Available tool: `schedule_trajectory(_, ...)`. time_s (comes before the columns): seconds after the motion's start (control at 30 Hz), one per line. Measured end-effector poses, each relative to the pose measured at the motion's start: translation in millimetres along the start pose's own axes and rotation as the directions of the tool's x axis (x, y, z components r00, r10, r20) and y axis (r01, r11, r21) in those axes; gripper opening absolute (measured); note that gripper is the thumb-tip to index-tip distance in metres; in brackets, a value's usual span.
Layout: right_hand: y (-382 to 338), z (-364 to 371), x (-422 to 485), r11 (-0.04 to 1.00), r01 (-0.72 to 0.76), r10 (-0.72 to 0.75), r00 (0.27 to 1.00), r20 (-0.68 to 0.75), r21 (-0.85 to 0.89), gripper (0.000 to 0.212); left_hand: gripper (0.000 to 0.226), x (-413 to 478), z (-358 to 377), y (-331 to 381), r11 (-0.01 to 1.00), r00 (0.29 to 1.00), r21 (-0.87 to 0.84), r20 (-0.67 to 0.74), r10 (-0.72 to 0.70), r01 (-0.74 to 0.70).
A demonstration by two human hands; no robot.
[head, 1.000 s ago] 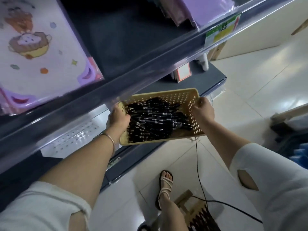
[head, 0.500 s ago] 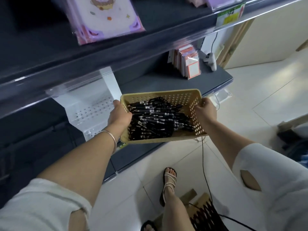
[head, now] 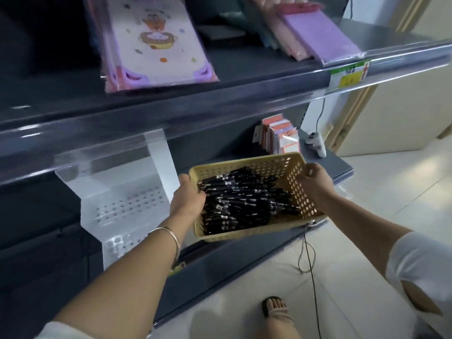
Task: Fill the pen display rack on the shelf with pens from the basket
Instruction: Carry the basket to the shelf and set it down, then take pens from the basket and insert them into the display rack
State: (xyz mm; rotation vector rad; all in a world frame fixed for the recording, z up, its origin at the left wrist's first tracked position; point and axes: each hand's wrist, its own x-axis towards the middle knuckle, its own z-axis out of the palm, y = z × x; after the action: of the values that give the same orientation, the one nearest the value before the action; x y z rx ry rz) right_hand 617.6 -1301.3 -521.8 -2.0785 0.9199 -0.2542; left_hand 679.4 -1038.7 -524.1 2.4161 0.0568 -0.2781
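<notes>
A tan perforated basket (head: 274, 162) full of black pens (head: 244, 201) sits tilted over the front edge of the lower dark shelf. My left hand (head: 188, 199) grips its left rim, fingers curled over the edge. On the opposite side my right hand (head: 315, 179) grips the right wall near the far corner. The clear stepped pen display rack (head: 127, 204) with rows of holes stands on the shelf just left of the basket; its holes look bare.
The upper shelf carries cartoon-print folders (head: 156, 45) and pink and purple packets (head: 318, 37) behind a clear front lip. Card packs (head: 281, 138) and a white device (head: 316, 143) stand behind the basket. A black cable (head: 310, 265) hangs down near my sandalled foot (head: 275, 307).
The view has tilted upward, showing more of the upper shelf and the rack. Both hands keep hold of the basket, which has come lower and tilted against the lower shelf edge.
</notes>
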Motion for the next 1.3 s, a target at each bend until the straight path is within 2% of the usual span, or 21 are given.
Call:
schedule_trajectory(0.1, 11.8, 11.6, 36.7, 0.997, 0.077, -0.076, 0.996, 0.037, -0.018, 0.032, 0.024, 27.1, 23.7, -5.8, 0.998, 0.996, 0.062, -0.082, 0.020, -0.014)
schedule_trajectory(0.3, 31.7, 45.9, 85.9, 0.986, 0.158, -0.162, 0.981, 0.106, 0.044, 0.021, 0.032, 68.7, 50.7, -17.0, 0.984, 0.969, 0.169, -0.233, 0.085, -0.046)
schedule_trajectory(0.43, 24.0, 50.1, 94.2, 0.965, 0.160, -0.206, 0.954, 0.218, 0.210, 0.009, 0.033, 84.3, 51.8, -17.7, 0.973, 0.939, 0.224, -0.323, 0.120, -0.047)
schedule_trajectory(0.53, 20.0, 56.1, 94.4, 0.950, 0.192, -0.256, 0.929, 0.265, 0.245, 0.006, 0.038, 87.6, 51.9, -26.6, 0.966, 0.927, 0.260, -0.359, 0.109, -0.013)
schedule_trajectory(0.67, 20.6, 72.9, 104.2, 0.956, 0.263, -0.291, 0.917, 0.275, 0.133, 0.006, 0.042, 81.1, 56.3, -32.0, 0.943, 0.920, 0.326, -0.385, 0.072, 0.062)
schedule_trajectory(0.77, 21.3, 81.9, 114.3, 0.941, 0.338, -0.333, 0.900, 0.280, 0.034, 0.012, 0.041, 79.3, 60.6, -27.8, 0.896, 0.905, 0.420, -0.421, 0.053, 0.143)
schedule_trajectory(0.87, 21.3, 86.0, 119.0, 0.912, 0.403, -0.369, 0.885, 0.283, -0.070, 0.020, 0.043, 73.8, 69.2, -22.7, 0.886, 0.905, 0.428, -0.424, 0.023, 0.178)
schedule_trajectory(0.97, 22.0, 85.9, 119.2, 0.880, 0.455, -0.406, 0.871, 0.276, -0.140, 0.030, 0.049, 69.9, 77.6, -19.0, 0.845, 0.904, 0.512, -0.418, 0.087, 0.155)
schedule_trajectory(1.13, 20.0, 81.9, 112.7, 0.835, 0.505, -0.443, 0.852, 0.278, -0.219, 0.029, 0.045, 67.9, 83.8, -11.6, 0.751, 0.891, 0.647, -0.410, 0.196, 0.132)
schedule_trajectory(1.23, 18.1, 82.3, 111.8, 0.783, 0.546, -0.479, 0.835, 0.272, -0.298, 0.030, 0.043, 71.1, 89.2, -1.2, 0.773, 0.902, 0.633, -0.359, 0.241, 0.045)
schedule_trajectory(1.3, 17.6, 84.1, 111.5, 0.733, 0.583, -0.513, 0.812, 0.278, -0.350, 0.038, 0.041, 73.7, 91.8, 3.7, 0.785, 0.910, 0.619, -0.322, 0.262, -0.007)
